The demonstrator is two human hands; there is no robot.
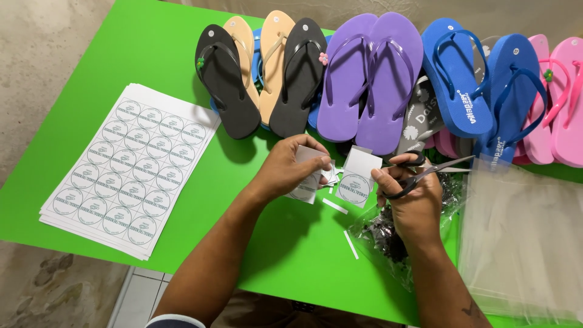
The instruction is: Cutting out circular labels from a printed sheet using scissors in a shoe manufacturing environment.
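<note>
My left hand (290,167) holds a small stack of cut white label squares (308,173) over the green table (182,61). In my right hand (412,197) are black-handled scissors (425,170), blades pointing right, and its fingertips pinch one cut label square with a round printed emblem (357,176). Thin white paper offcuts (335,206) lie on the table between and below my hands.
A pile of uncut round-label sheets (124,167) lies at the left. Flip-flops in black (228,79), tan, purple (367,79), blue (461,79) and pink (562,91) line the far edge. Clear plastic bags (522,237) are stacked at the right, and a bag of small dark items (382,237) sits under my right wrist.
</note>
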